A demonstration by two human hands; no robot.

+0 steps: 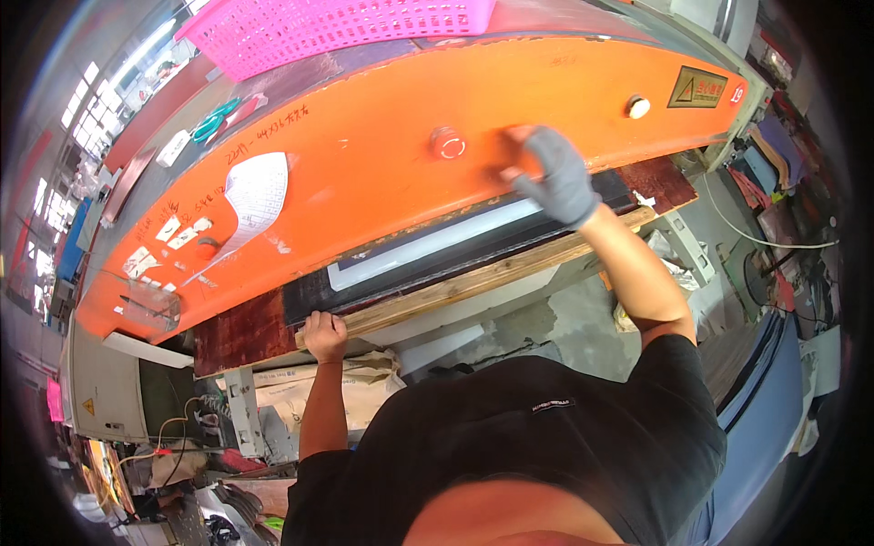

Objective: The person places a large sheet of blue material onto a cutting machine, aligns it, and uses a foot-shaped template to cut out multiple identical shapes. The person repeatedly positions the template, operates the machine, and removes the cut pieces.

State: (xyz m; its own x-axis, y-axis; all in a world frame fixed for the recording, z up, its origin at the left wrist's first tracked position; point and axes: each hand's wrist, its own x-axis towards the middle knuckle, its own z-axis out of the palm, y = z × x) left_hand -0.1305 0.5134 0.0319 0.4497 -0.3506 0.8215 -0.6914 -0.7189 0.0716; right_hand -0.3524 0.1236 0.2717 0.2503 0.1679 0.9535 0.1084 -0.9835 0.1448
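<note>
A long orange machine front spans the view ahead of me. Beneath it a black mat lies on a dark red board, with a long pale strip on top. A wooden bar runs along the near edge. My bare left hand is closed over this bar's left end, fingertips towards the mat. Raised over the right end of the pale strip, my right hand wears a grey fingerless glove. Its fingers are apart and hold nothing, near the orange front, right of a red round button.
A pink plastic basket stands on top of the machine, with teal-handled scissors to its left. A paper sheet hangs on the orange front. A pale button sits at the right. Blue-grey sheets are stacked at lower right.
</note>
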